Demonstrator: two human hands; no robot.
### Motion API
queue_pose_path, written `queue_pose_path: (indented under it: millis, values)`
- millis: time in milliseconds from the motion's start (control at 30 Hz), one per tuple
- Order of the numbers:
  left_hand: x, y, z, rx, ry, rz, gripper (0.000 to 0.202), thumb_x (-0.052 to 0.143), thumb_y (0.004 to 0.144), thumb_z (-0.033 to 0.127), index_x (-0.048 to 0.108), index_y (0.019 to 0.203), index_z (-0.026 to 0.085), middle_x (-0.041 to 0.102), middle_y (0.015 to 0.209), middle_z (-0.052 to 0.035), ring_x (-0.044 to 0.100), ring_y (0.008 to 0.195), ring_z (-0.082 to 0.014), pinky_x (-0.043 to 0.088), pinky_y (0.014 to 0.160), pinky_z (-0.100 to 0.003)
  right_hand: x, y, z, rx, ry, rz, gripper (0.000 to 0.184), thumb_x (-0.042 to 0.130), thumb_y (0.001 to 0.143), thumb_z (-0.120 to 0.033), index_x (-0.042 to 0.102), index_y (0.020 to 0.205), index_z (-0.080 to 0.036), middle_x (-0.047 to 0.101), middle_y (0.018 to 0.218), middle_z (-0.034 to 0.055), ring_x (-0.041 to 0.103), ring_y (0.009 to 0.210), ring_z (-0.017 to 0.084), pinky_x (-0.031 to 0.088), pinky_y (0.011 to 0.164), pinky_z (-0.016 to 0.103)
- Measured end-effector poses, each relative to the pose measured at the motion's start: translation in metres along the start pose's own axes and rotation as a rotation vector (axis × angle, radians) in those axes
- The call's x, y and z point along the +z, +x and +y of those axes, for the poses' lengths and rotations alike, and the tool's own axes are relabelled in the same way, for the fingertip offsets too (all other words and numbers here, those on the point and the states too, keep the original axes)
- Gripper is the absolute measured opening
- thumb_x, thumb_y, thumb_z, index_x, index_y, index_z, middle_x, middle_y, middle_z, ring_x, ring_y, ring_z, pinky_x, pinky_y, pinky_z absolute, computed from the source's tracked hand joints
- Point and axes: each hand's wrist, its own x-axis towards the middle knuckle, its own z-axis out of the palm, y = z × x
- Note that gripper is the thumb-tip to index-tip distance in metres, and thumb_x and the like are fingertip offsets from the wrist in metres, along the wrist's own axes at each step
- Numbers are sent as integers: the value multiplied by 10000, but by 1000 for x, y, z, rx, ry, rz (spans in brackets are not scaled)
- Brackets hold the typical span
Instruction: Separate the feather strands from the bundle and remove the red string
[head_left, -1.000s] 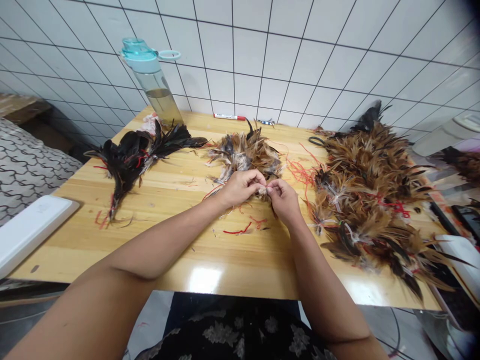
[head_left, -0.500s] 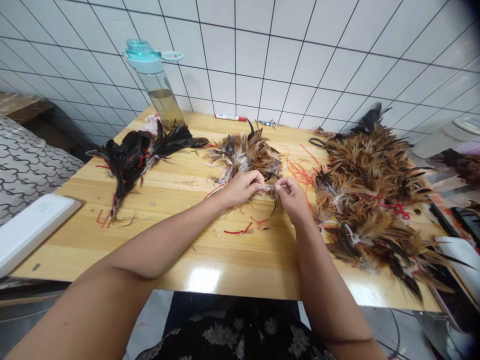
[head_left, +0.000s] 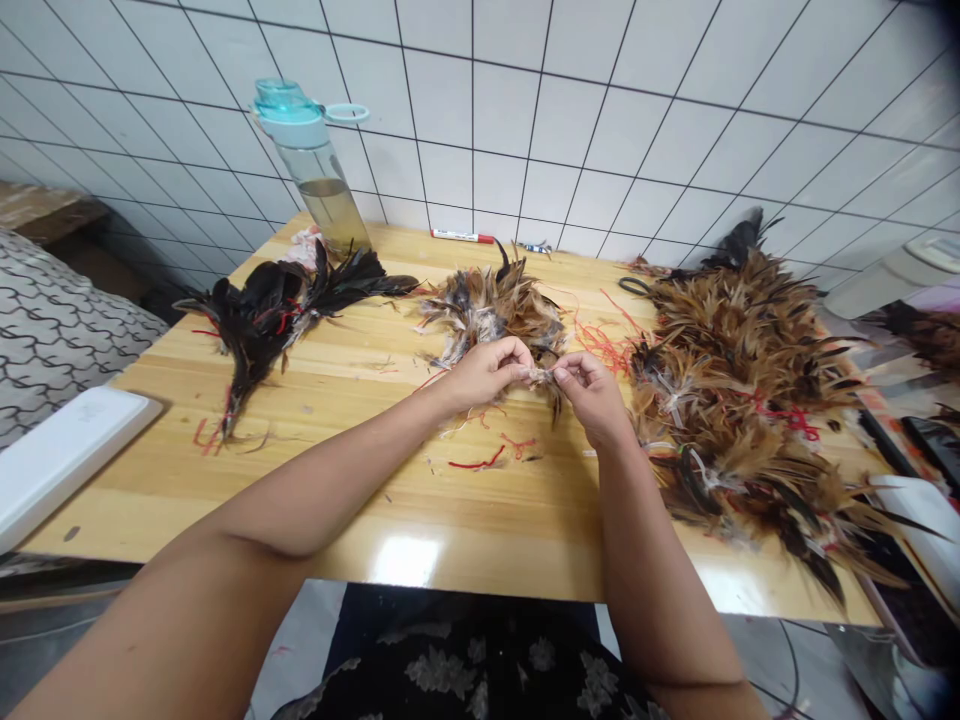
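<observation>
Compared with a second ago, the right hand (head_left: 592,400) has slid a bit away from the left hand (head_left: 487,378), so there's now a small gap with a pale feather tuft (head_left: 540,376) stretched across it. The tuft sits just in front of the middle feather pile (head_left: 499,300), over the table (head_left: 360,520). Both hands are nearly closed in thumb-and-finger pinches; left grips one end of the tuft, right has the other, though I can't tell if it's feather or thread there. IMO keep the left pinch firm and steady and pull gently with the right, since fluff that fine probably sheds or snaps if yanked.

Container-wise: the bottle (head_left: 326,205) at the back left is partly full of yellowish liquid. There's a translucent container (head_left: 885,275) far right, contents unclear.
</observation>
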Motion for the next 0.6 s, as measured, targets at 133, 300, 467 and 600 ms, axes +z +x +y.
queue_pose_path:
  millis: [133,300,467,600]
  values:
    - [1,2,-4,27,-151,26,176,599,813,303,512,809,150,581,822,-6,501,668,-72,385,597,-190,-1,0,1,-44,-16,-69,149,599,721,-350,561,754,-210,537,670,-18,489,647,137,409,638,271]
    - [5,1,-5,12,-289,16,240,635,805,340,481,798,157,563,793,8,485,642,-63,372,586,-185,-1,1,7,-152,-181,-134,110,533,753,-258,585,672,-205,597,725,9,530,717,155,427,735,303]
    - [7,2,-6,2,-385,-29,270,653,804,355,466,800,160,565,761,12,471,605,-59,345,553,-184,-2,1,6,-153,-231,-109,122,530,759,-251,616,687,-203,626,728,14,548,724,159,436,742,304]
    - [7,2,-6,-20,-416,-26,277,660,798,350,456,810,162,589,773,4,440,575,-53,324,536,-185,-2,0,1,-133,-204,-113,95,578,736,-278,630,715,-201,637,735,11,559,731,161,442,738,306]
